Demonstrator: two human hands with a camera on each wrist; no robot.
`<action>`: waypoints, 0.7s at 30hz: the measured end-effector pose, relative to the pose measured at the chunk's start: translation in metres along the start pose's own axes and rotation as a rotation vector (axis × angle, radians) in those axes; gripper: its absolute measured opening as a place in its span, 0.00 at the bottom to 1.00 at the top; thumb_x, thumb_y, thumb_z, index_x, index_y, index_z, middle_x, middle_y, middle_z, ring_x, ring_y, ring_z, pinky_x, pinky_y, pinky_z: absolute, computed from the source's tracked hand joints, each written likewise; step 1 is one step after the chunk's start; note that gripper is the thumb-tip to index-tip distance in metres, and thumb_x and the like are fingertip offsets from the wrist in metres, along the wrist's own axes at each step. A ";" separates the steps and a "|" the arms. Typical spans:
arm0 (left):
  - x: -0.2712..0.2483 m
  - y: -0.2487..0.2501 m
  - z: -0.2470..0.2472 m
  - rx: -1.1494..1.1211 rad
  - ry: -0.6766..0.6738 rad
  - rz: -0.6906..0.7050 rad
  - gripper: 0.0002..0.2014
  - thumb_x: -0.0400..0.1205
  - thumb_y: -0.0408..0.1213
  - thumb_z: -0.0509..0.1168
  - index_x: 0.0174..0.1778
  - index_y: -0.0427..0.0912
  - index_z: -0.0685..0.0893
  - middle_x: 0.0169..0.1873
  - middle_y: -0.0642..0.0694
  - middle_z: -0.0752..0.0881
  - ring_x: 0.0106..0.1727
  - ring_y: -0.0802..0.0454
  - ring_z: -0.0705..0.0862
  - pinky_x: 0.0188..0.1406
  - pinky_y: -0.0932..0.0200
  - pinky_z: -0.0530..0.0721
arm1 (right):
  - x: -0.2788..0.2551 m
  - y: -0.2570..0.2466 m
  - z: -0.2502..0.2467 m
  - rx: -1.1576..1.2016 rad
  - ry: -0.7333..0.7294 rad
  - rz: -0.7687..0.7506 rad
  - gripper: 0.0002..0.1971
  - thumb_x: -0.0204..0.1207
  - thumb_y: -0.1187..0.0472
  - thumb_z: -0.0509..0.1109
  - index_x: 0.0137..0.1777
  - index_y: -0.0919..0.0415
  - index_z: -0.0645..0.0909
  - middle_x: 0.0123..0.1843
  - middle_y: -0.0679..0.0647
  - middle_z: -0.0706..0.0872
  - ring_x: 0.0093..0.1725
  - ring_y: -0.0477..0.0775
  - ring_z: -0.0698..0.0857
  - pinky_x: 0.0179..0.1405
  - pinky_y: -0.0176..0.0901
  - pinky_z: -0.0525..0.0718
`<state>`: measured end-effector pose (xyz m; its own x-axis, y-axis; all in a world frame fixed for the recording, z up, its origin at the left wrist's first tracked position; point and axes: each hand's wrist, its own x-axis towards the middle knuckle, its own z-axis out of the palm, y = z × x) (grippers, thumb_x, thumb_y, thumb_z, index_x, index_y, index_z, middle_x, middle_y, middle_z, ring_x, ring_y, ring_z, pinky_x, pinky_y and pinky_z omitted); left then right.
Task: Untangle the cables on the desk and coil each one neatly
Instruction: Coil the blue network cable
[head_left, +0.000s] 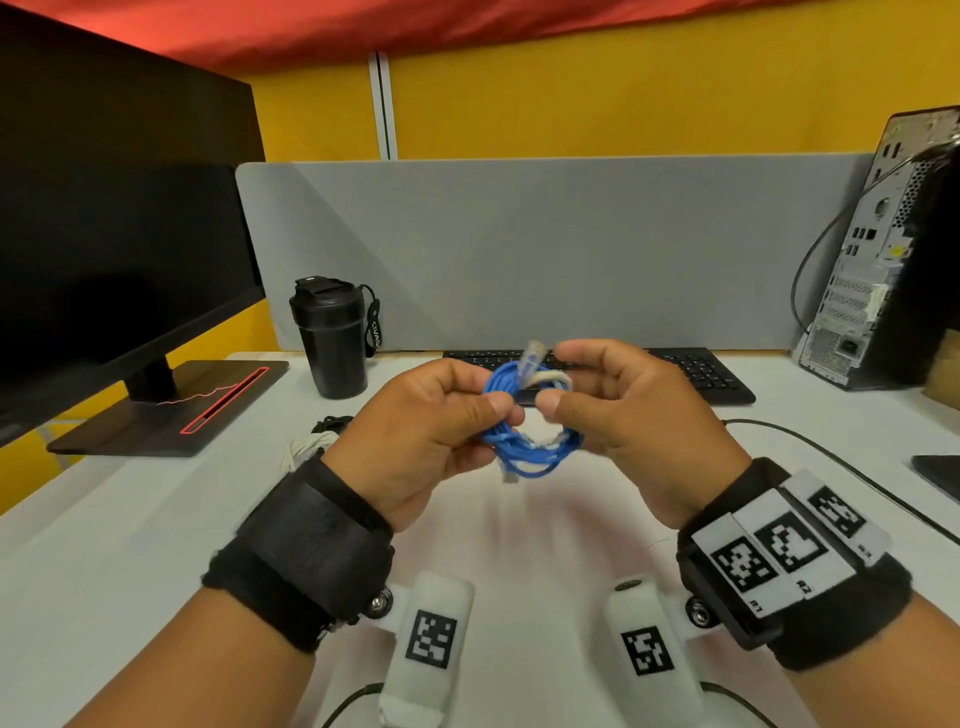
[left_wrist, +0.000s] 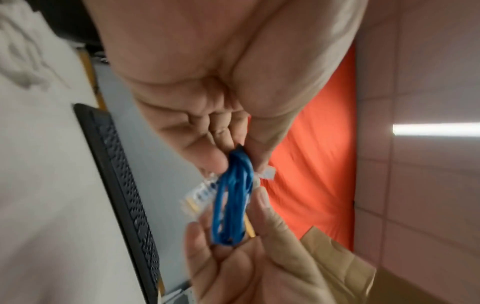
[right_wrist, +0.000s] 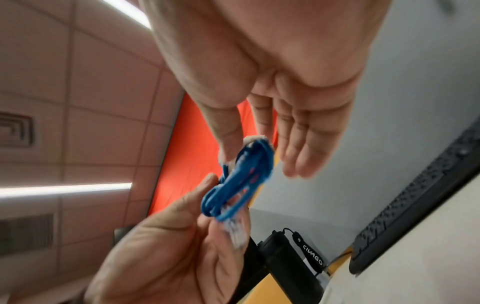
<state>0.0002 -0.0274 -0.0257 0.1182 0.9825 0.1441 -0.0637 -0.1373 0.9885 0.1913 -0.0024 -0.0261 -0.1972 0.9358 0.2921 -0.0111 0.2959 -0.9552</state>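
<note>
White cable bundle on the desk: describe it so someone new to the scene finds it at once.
Start at the black monitor on the left of the white desk and drop to its flat base. Just right of the base's near corner, behind the left hand, lies the white cable bundle. It lies on the desk, pale and bunched, next to a black cable, unlike the blue cable held up in both hands.

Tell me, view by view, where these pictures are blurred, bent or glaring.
Head view: mostly sharp, wide-angle bending at the grey desk divider; the coiled blue network cable is slightly soft. Left wrist view: black keyboard and cable smeared, a bright ceiling light strip glaring. Right wrist view: strong motion blur on the cable and the right hand's fingers.
</note>
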 end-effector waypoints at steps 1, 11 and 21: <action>0.000 -0.001 0.000 -0.087 0.007 -0.020 0.11 0.78 0.35 0.72 0.54 0.40 0.83 0.44 0.41 0.93 0.41 0.50 0.91 0.35 0.61 0.88 | -0.001 0.000 0.000 0.010 -0.045 0.053 0.21 0.70 0.66 0.80 0.62 0.55 0.83 0.51 0.55 0.92 0.49 0.54 0.92 0.50 0.55 0.90; 0.007 -0.008 -0.003 0.190 0.128 -0.056 0.12 0.83 0.48 0.69 0.47 0.41 0.84 0.41 0.46 0.93 0.37 0.55 0.89 0.33 0.59 0.83 | -0.001 0.002 0.000 0.051 -0.084 0.112 0.18 0.72 0.68 0.78 0.61 0.57 0.83 0.42 0.55 0.92 0.37 0.51 0.90 0.41 0.49 0.91; 0.002 -0.006 -0.004 -0.044 -0.043 -0.062 0.10 0.86 0.40 0.65 0.60 0.44 0.88 0.55 0.40 0.92 0.57 0.42 0.91 0.57 0.45 0.89 | -0.005 0.007 0.010 0.200 -0.102 0.050 0.13 0.73 0.67 0.74 0.58 0.65 0.84 0.48 0.61 0.93 0.46 0.59 0.93 0.37 0.46 0.90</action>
<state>-0.0031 -0.0240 -0.0318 0.1653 0.9825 0.0855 -0.0986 -0.0698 0.9927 0.1823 -0.0068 -0.0345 -0.3004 0.9210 0.2479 -0.1909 0.1966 -0.9617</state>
